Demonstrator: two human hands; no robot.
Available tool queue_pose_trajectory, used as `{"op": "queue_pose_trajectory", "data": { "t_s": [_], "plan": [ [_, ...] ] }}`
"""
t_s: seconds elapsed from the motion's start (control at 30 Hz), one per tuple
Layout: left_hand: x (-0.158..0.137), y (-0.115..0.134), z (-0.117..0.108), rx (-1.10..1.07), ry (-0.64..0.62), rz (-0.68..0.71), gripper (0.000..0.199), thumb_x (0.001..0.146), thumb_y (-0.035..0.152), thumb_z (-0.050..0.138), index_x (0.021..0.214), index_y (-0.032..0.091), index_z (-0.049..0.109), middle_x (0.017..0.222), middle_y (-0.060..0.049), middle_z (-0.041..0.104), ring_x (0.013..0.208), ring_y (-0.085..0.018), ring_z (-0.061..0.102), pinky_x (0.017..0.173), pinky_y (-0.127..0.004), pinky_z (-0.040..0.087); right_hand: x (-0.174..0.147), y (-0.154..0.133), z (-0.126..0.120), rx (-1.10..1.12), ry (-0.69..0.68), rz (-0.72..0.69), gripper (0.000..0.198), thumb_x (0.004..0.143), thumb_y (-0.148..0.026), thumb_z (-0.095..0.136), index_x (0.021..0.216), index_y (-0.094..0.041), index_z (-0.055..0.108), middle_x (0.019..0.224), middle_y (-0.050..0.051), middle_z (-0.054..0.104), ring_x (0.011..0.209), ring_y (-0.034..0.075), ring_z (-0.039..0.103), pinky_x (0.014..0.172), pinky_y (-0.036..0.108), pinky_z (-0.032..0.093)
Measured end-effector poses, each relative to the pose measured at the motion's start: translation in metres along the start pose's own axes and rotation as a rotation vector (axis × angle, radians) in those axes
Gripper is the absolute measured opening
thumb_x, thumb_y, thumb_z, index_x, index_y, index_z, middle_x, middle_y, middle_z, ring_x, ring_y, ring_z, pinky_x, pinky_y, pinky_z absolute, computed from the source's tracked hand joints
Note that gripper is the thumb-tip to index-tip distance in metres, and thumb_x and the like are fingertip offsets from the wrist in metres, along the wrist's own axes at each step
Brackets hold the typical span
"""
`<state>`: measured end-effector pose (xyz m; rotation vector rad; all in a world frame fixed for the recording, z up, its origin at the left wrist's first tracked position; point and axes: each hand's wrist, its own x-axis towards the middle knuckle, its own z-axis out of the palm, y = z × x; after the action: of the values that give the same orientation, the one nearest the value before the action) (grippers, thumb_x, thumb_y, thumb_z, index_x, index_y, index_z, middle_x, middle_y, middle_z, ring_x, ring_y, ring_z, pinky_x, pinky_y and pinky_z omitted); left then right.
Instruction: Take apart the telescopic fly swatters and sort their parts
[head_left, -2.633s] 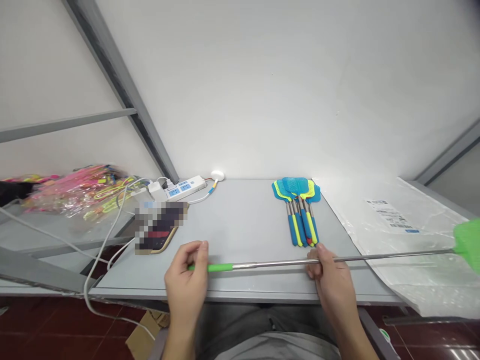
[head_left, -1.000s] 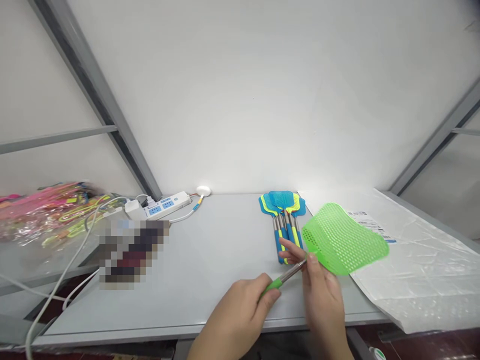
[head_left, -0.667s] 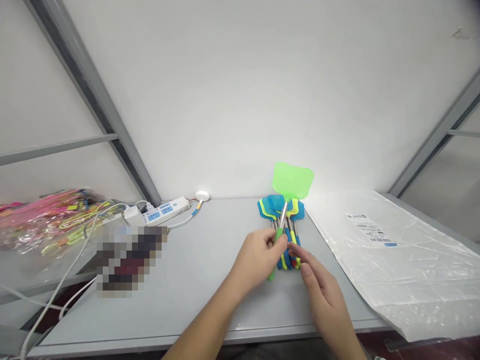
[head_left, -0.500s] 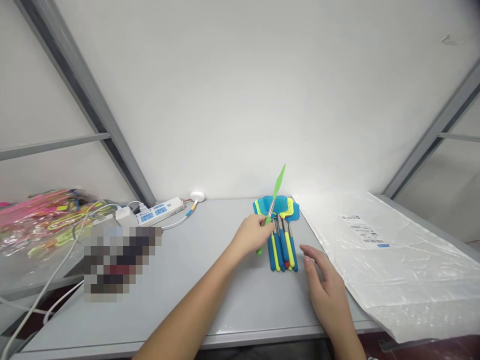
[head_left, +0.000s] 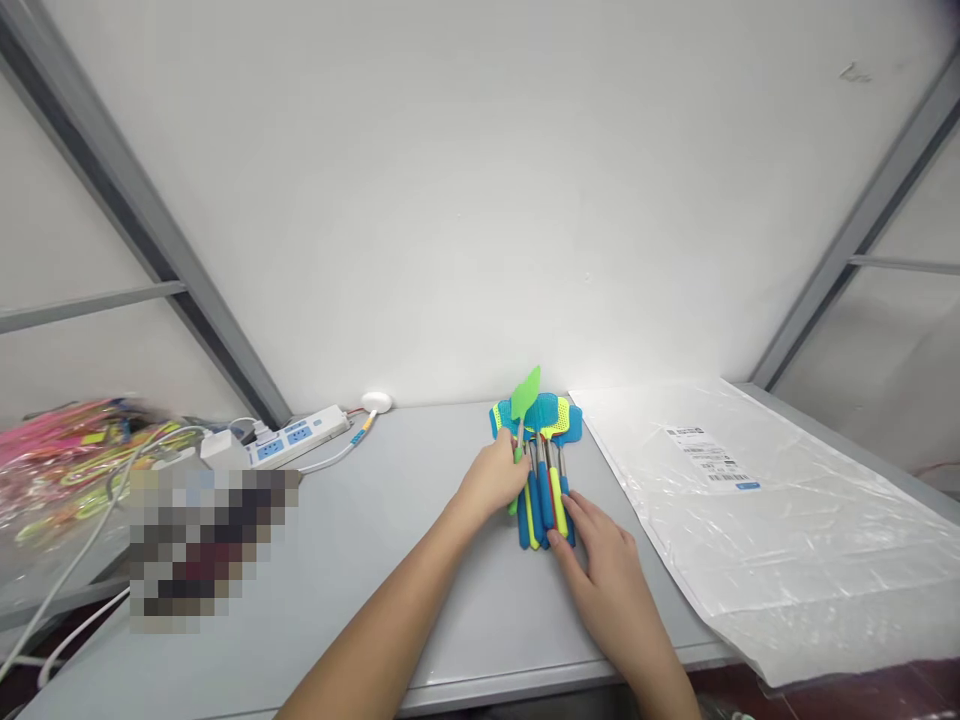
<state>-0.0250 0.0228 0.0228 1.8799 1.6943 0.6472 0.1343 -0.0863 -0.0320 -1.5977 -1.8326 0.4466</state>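
Observation:
My left hand [head_left: 491,478] is closed around the handle of a green fly swatter [head_left: 526,392]. Its solid green head points up and lies over the left part of a bundle of blue and yellow fly swatters [head_left: 546,412]. These lie on the table with mesh heads toward the wall and handles toward me. My right hand [head_left: 596,550] grips at the lower right of the bundle, thumb by the end of a yellow handle [head_left: 559,512] and fingers along the blue handle at the right. A red handle shows partly between the others.
A white plastic mailer bag [head_left: 750,540] with a label covers the right of the grey table [head_left: 360,570]. At left are a power strip [head_left: 300,437], white cables and a clear bag of colourful items [head_left: 90,450]. A pixelated patch hides something there. The wall stands behind.
My right hand has moved left onto the handles. The green swatter has come down to the bundle's left side, its head turned flatter toward me. The whole view has shifted slightly.

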Motion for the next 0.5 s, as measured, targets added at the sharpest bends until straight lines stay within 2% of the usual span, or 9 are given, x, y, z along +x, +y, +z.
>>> {"op": "queue_pose_trajectory", "data": {
  "t_s": [0.1, 0.27, 0.37, 0.5],
  "plan": [
    [0.004, 0.007, 0.004, 0.080, -0.036, 0.003, 0.014, 0.087, 0.035, 0.054, 0.089, 0.023, 0.048, 0.085, -0.008, 0.068, 0.077, -0.026, 0.066, 0.062, -0.030, 0.042, 0.001, -0.001, 0.002, -0.075, -0.020, -0.024, 0.051, 0.098, -0.044, 0.037, 0.142, -0.021, 0.047, 0.147, 0.009, 0.048, 0.138, 0.026, 0.038, 0.109, 0.048, 0.032],
    [0.005, 0.017, 0.010, 0.137, -0.102, -0.007, 0.025, 0.094, 0.044, 0.041, 0.094, 0.022, 0.051, 0.081, -0.009, 0.070, 0.063, -0.025, 0.067, 0.058, -0.032, 0.045, 0.001, -0.001, 0.004, -0.139, -0.012, -0.043, 0.052, 0.099, -0.044, 0.036, 0.144, -0.021, 0.045, 0.148, 0.009, 0.047, 0.138, 0.027, 0.039, 0.107, 0.048, 0.035],
    [0.002, 0.018, 0.010, 0.175, -0.071, 0.006, 0.035, 0.095, 0.051, 0.036, 0.103, 0.020, 0.051, 0.095, -0.013, 0.071, 0.080, -0.028, 0.069, 0.065, -0.033, 0.047, 0.001, 0.001, 0.004, -0.164, -0.002, -0.055, 0.052, 0.098, -0.044, 0.037, 0.144, -0.020, 0.045, 0.147, 0.009, 0.048, 0.138, 0.027, 0.040, 0.107, 0.046, 0.036],
    [0.001, 0.018, 0.007, 0.251, -0.028, -0.014, 0.053, 0.094, 0.058, 0.028, 0.118, 0.017, 0.050, 0.121, -0.021, 0.062, 0.104, -0.032, 0.064, 0.078, -0.038, 0.047, 0.002, 0.001, 0.005, -0.204, -0.009, -0.064, 0.053, 0.098, -0.045, 0.036, 0.144, -0.018, 0.044, 0.148, 0.010, 0.047, 0.137, 0.028, 0.040, 0.106, 0.047, 0.036]
  ]
}}
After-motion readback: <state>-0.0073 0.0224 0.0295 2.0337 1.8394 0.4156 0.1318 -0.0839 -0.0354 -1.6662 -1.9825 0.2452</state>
